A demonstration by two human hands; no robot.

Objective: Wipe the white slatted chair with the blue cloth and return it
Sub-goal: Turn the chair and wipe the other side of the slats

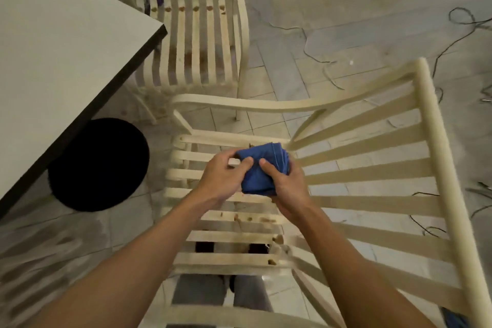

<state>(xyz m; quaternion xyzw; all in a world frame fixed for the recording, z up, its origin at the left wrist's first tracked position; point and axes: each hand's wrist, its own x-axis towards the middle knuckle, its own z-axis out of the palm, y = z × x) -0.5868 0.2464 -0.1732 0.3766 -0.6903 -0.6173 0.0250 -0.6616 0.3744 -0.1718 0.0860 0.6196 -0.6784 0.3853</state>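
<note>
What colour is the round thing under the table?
Black, plain; the round thing shows in the head view.

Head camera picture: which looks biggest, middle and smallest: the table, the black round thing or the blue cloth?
Largest: the table.
Then the black round object.
Smallest: the blue cloth, even though it is nearest the camera.

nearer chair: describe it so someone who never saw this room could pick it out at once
Start at the pale table on the left; the far chair stands beside its corner. The nearer chair, equally cream and slatted, fills the lower right. Only over its seat do a left hand and right hand hold a blue cloth.
</note>
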